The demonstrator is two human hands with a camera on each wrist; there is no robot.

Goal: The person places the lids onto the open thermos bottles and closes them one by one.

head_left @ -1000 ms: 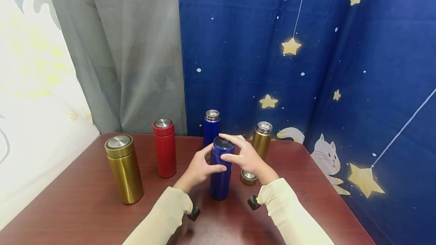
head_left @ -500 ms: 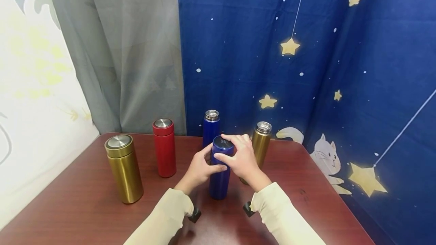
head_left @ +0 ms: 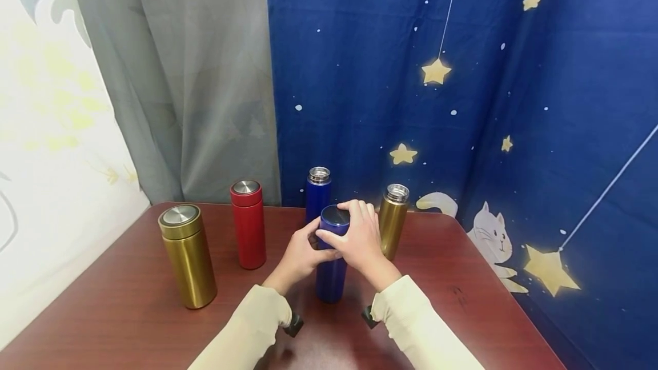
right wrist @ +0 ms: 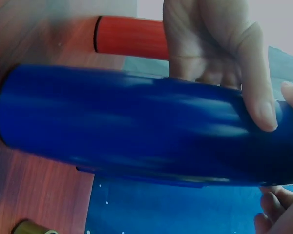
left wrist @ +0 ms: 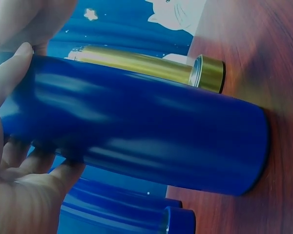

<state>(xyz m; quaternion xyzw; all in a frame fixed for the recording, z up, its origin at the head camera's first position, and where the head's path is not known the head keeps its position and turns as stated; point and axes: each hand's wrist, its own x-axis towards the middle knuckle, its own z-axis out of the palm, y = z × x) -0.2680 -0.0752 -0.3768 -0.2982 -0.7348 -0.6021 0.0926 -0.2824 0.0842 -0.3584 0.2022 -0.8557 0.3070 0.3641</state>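
A blue thermos flask (head_left: 330, 284) with a dark round top on its lid (head_left: 333, 216) stands upright on the table between both hands. My left hand (head_left: 300, 253) grips the upper body, thumb across the front and fingers around the far side. My right hand (head_left: 362, 238) holds the lid from the right, thumb on its near side and fingers over its far edge. In the left wrist view the left thumb (left wrist: 19, 66) lies along the blue wall. The right wrist view shows the flask's base down on the wood.
Behind stand an uncapped blue flask (head_left: 319, 198) and an uncapped gold flask (head_left: 393, 224). Their loose lids, gold (left wrist: 211, 73) and blue (left wrist: 180, 222), lie on the table (head_left: 113, 307). To the left are a capped red flask (head_left: 249, 233) and a capped wide gold flask (head_left: 191, 267).
My right hand has turned around the lid, its wrist and forearm swinging left. Digits lit on the lid half a second ago no longer show. The left hand keeps its grip on the body.
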